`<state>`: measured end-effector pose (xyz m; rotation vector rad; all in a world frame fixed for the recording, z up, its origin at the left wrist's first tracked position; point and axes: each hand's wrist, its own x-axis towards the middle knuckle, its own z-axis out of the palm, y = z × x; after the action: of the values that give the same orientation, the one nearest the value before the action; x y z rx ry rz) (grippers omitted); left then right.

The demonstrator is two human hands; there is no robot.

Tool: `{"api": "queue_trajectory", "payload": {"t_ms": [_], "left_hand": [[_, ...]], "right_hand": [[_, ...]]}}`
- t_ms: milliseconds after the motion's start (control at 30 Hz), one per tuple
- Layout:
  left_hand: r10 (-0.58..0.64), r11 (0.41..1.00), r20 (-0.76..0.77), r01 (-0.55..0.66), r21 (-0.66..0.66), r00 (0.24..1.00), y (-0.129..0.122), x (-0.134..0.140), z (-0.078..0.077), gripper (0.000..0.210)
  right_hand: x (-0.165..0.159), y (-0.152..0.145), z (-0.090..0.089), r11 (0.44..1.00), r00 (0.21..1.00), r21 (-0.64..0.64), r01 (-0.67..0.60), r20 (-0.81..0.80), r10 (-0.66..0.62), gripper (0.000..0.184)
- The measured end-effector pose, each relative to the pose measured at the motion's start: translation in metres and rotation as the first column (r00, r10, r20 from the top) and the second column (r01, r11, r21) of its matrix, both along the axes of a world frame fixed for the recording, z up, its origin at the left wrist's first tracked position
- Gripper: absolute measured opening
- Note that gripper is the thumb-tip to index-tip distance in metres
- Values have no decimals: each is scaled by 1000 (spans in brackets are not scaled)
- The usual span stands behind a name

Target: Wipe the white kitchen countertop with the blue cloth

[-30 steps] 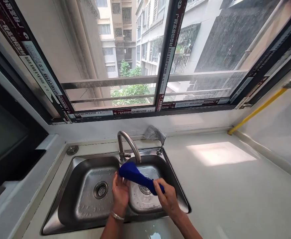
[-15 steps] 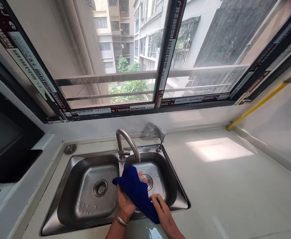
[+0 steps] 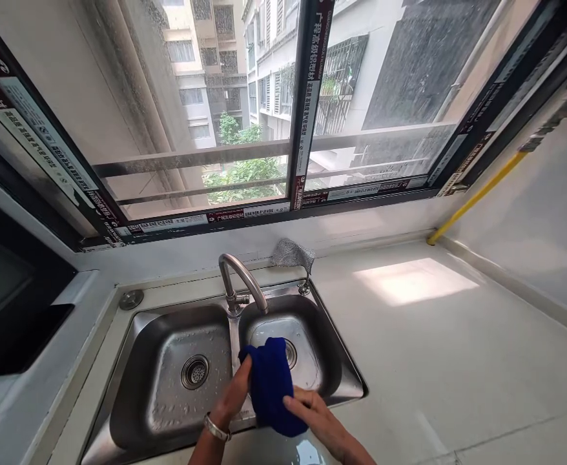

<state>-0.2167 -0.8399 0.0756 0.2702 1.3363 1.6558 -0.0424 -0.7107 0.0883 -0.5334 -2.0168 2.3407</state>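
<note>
A dark blue cloth (image 3: 271,384) hangs between my two hands, above the front of the right sink basin (image 3: 325,345). My left hand (image 3: 237,391), with a bracelet on its wrist, grips the cloth's upper left side; some of its fingers are hidden behind the fabric. On the lower right edge, my right hand (image 3: 312,413) pinches the cloth between thumb and fingers. The cloth is bunched and partly covers the basin's drain. Behind it, the curved metal faucet (image 3: 245,274) stands between the basins, with no water visibly running.
The left basin (image 3: 167,361) has water drops and a drain strainer. A silver mesh cloth (image 3: 293,253) drapes over a small fitting at the sink's back right corner. A round metal stopper (image 3: 131,299) lies at back left. White countertop (image 3: 409,361) extends right; a yellow pipe (image 3: 477,197) runs down the wall.
The cloth has gone from a stretched, pointed shape to a more bunched, upright one. My left hand has turned from under it to its left side. The view has shifted slightly.
</note>
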Motion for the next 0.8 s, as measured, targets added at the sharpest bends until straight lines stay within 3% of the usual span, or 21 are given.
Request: {"api": "queue_trajectory", "payload": {"t_ms": [100,267,433,533,633,800], "left_hand": [[34,996,30,-31,-83,999,-4,-2,6,63],[12,983,33,-6,-182,999,-19,-1,20,50],[-118,957,-214,54,-286,970,-14,-6,37,56],[-173,936,-430,13,-351,886,-7,-16,51,55],[-188,927,-539,-33,-374,821,-3,-25,62,53],[-178,925,-627,-88,-368,758,2,-30,65,49]], "right_hand": [[4,15,14,975,975,48,217,-57,-214,52],[11,35,19,932,947,166,321,-72,-313,49],[14,51,12,808,927,475,349,-50,-371,51],[16,63,17,679,913,647,347,-66,-403,48],[18,72,28,580,887,725,372,-93,-453,43],[16,75,42,578,857,697,425,-105,-504,40]]}}
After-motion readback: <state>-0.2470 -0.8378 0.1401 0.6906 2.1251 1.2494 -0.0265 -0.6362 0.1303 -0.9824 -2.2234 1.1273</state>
